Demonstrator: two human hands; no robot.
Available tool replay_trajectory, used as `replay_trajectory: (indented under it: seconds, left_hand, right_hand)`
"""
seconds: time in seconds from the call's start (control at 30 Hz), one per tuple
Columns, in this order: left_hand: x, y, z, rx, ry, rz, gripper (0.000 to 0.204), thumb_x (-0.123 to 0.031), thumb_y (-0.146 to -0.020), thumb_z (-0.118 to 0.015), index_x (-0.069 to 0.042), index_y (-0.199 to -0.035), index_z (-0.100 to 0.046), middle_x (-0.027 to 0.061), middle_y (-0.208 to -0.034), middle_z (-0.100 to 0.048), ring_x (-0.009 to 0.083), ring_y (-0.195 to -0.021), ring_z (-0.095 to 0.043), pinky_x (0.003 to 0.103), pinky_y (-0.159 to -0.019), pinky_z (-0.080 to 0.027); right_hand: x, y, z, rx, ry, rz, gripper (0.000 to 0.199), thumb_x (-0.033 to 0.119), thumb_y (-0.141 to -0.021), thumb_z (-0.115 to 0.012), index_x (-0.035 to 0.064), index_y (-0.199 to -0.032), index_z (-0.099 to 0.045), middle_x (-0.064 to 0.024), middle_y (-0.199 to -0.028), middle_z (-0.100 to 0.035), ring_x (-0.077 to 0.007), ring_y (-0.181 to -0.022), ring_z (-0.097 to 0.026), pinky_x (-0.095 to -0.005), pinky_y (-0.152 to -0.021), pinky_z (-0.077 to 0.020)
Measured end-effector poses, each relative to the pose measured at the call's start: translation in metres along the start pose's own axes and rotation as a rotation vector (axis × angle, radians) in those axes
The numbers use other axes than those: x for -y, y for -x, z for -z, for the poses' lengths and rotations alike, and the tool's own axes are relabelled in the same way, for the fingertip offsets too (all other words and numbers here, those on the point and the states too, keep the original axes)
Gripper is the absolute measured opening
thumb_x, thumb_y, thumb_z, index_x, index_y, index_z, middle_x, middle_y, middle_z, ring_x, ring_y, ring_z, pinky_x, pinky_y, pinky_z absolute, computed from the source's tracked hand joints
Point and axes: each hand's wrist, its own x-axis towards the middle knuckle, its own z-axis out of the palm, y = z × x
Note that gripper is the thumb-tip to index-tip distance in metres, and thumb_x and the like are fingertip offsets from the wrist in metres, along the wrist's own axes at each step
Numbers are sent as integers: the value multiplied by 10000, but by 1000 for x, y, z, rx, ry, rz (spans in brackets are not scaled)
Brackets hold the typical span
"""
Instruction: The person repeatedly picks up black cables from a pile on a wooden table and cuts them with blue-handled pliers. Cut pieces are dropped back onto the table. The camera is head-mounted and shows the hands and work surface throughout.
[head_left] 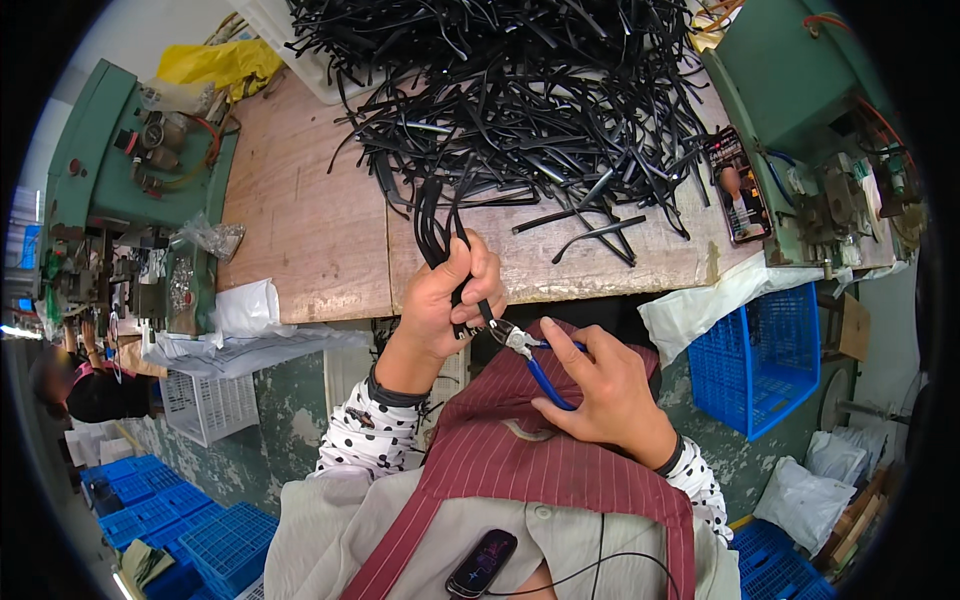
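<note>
A small bundle of black eyeglass temples (430, 228) is clasped in my left hand (440, 300), their curved ends pointing up over the bench edge. My right hand (618, 392) grips cutting pliers (547, 382) with blue handles. The metal jaws (510, 336) meet the lower ends of the temples, just under my left fingers; whether they are closed on one is too small to tell. Beyond my hands, a large heap of loose black temples (530, 130) covers the far part of the wooden bench (300, 210). A few lie apart near its front edge.
Green machines stand at the left (105, 150) and right (790, 75). A phone-like device (738, 190) leans by the right one. White plastic sheeting (700, 312) hangs off the bench above a blue crate (775, 365). Left are a white crate (208, 408), blue crates (225, 545) and another person (105, 392).
</note>
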Motion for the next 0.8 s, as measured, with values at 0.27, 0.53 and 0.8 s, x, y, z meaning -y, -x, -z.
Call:
replay_trajectory:
  seconds: [0.27, 0.53, 0.8]
  left_hand:
    - [15, 1, -15, -473, -223, -190, 334, -394, -1072, -499, -110, -898, -516, -8, -706, -490, 47, -492, -349, 226, -473, -352]
    - [4, -85, 28, -623, -1249, -373, 242, -249, -926, -732, -22, -972, -658, 84, -911, -698, 184, -796, -662, 328, -742, -522]
    - [29, -187, -12, -464, -2079, 32, 319, -337, -882, -728, -75, -1055, -668, 187, -870, -729, 384, -848, -716, 477, -705, -569]
  right_hand:
    - [-2, 7, -26, -136, 104, -99, 898, 267, -642, -878, 97, -1451, -526, -129, -950, -555, -280, -815, -584, -380, -633, -503]
    - [-16, 21, -25, -219, 131, -146, 944, 310, -607, -886, 103, -1454, -524, -130, -962, -570, -283, -820, -574, -380, -649, -501]
    - [-39, 25, -15, -182, 256, -209, 906, 319, -612, -883, 115, -1428, -546, -130, -979, -562, -303, -862, -587, -401, -686, -509]
